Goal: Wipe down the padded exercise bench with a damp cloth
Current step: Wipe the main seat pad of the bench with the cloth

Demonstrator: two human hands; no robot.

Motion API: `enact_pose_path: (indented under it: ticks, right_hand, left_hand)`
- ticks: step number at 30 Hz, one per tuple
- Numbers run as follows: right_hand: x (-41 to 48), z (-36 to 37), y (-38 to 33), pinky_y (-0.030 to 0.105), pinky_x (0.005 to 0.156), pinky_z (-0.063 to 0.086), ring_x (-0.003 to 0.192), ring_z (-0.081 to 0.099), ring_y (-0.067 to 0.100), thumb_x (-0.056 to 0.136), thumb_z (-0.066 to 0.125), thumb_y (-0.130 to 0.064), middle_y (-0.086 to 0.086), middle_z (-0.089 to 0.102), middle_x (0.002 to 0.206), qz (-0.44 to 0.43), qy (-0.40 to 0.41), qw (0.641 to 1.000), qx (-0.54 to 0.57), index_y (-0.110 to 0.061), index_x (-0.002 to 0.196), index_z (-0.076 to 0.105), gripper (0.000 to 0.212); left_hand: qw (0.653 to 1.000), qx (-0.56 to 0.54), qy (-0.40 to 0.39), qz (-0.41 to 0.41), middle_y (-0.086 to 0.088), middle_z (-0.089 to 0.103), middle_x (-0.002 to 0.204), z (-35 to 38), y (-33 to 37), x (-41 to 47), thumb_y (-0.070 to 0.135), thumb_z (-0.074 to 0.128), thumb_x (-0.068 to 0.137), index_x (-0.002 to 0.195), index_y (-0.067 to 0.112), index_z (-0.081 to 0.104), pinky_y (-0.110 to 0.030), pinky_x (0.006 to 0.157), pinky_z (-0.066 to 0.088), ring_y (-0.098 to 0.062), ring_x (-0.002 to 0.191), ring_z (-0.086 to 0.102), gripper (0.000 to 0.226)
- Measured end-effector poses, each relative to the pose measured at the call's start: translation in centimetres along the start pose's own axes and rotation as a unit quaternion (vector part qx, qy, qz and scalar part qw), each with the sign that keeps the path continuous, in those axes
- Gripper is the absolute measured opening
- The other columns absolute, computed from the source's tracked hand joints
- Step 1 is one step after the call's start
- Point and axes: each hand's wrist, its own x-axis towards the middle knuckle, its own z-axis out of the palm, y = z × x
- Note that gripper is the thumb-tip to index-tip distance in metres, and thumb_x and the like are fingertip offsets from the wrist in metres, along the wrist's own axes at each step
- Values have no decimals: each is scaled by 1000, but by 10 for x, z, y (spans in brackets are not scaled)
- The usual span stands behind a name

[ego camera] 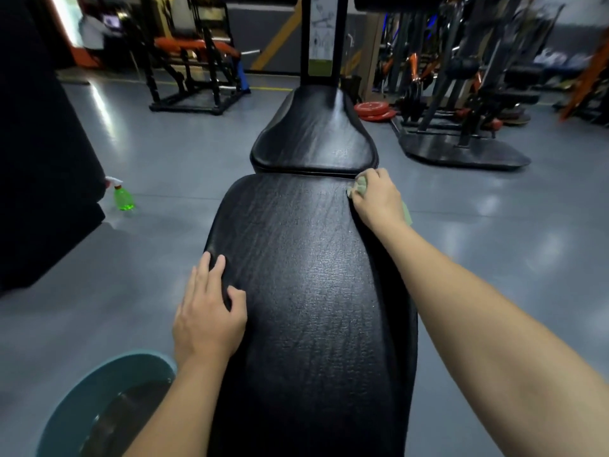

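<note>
**Two hands on the black bench, one holding the cloth**

Right hand [379,199], just right of frame centre, has its fingers curled over a bunched pale green cloth [361,186] and presses it onto the far right corner of the long back pad [306,291]. This is just below the seam where that pad meets the smaller seat pad [313,140]. A corner of the cloth shows past the wrist on the outer side.

Left hand [207,311], lower left of centre, holds nothing. It lies relaxed on the pad's left edge, with the fingers stretched loosely along the rounded side and the thumb resting on the top surface.

Both pads of the exercise bench run up the middle of the frame. They are black, grained like leather and finely creased, with rounded edges and a dull sheen. The seat pad narrows toward a black upright post.

At the bottom left stands a round teal basin [66,407] with liquid in it. A clear spray bottle [122,196] of green fluid with a white trigger stands on the smooth, glossy grey floor [158,166] at middle left.
</note>
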Motion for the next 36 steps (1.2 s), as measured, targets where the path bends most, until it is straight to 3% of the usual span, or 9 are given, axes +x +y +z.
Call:
enact_pose_path:
  ticks: [5,9,12,15,25,33,36]
  right_hand:
    - [-70,-2,1,37,96,39,111,52,34,89,68,-21,17,54,118,-34,46,998,-20,-1,114,64,32]
    - [-125,-5,7,35,92,43,100,53,28,86,73,-20,12,54,111,-59,55,997,7,-6,106,67,25]
    - [-158,-8,17,22,88,39,94,54,22,83,76,-9,6,56,106,-100,69,991,56,-7,98,69,17]
    - [-155,-15,23,12,89,31,96,54,17,84,73,-3,4,58,106,-105,33,989,98,-9,96,71,14]
    - [-20,7,11,36,98,42,114,54,32,86,68,-8,11,60,122,-55,2,997,45,-6,110,69,24]
    - [-17,2,1,31,88,41,114,56,26,96,61,-25,4,60,126,-37,12,999,34,-16,119,66,26]
    - [-44,-9,3,31,96,42,122,55,24,97,59,-32,2,60,131,-46,3,999,29,-19,122,65,29]
  left_hand:
    - [1000,6,-8,-3,17,22,167,-4,2,-2,35,46,98,155,34,37,-46,114,39,-9,153,24,58]
    - [1000,9,-8,0,15,22,167,-7,4,-5,35,45,99,156,32,37,-47,113,39,-11,153,24,57]
    - [1000,15,-13,-3,16,21,167,-9,6,-7,35,43,100,157,34,35,-48,113,40,-12,153,24,57]
    - [1000,22,-14,-4,14,21,167,-8,6,-8,34,43,100,158,34,33,-48,113,39,-14,153,24,58]
    - [1000,13,-1,-12,19,19,167,-2,2,-3,34,45,99,156,39,32,-48,110,41,-11,153,24,60]
    - [1000,13,0,-7,20,17,167,-3,2,-5,36,44,99,160,37,26,-44,111,41,-8,153,21,63]
    - [1000,7,-5,-5,19,17,167,-6,2,-4,37,43,99,160,36,26,-45,111,42,-10,153,23,63]
